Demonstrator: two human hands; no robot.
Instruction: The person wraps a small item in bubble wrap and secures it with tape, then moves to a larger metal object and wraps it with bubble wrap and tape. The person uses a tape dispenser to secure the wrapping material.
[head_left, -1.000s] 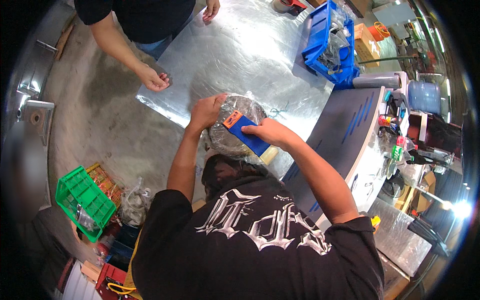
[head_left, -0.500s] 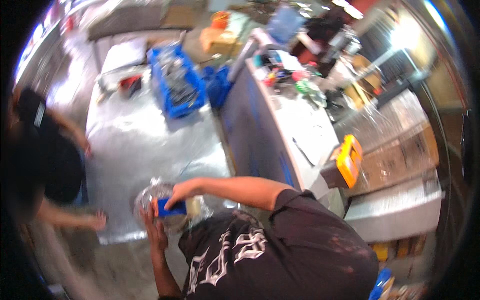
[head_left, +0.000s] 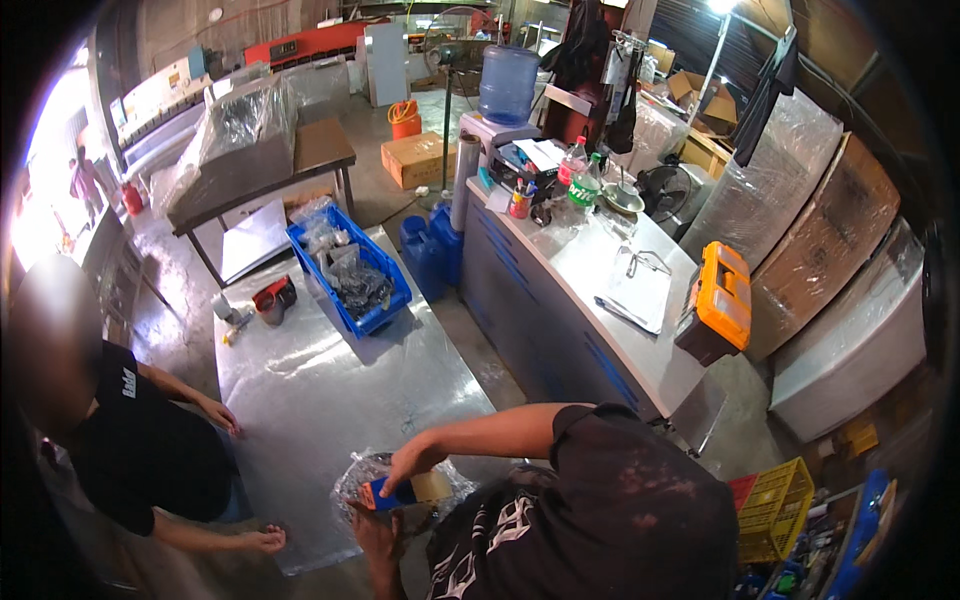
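A small blue and orange cardboard box (head_left: 403,495), with a tan flap standing out on its right side, is between my hands over the near edge of the metal table (head_left: 330,400). My right hand (head_left: 412,462) reaches across from the right and grips the box from above, fingers bent down onto it. From below, my left hand (head_left: 378,538) comes up with its fingers closed against the orange end. Crumpled clear plastic (head_left: 352,474) lies around and beneath the box. The inside of the box is hidden.
Left of the table stands another person (head_left: 140,430), hands at its edge. A blue bin (head_left: 372,318) of bagged parts sits at the table's far end, beside a red and black object (head_left: 273,300). Rightward, a counter (head_left: 560,290) carries bottles, a clipboard and an orange-lidded toolbox (head_left: 722,295).
The view has shifted and sharpened, so my hands and the table sit lower and farther right in it. Both hands stay on the box.
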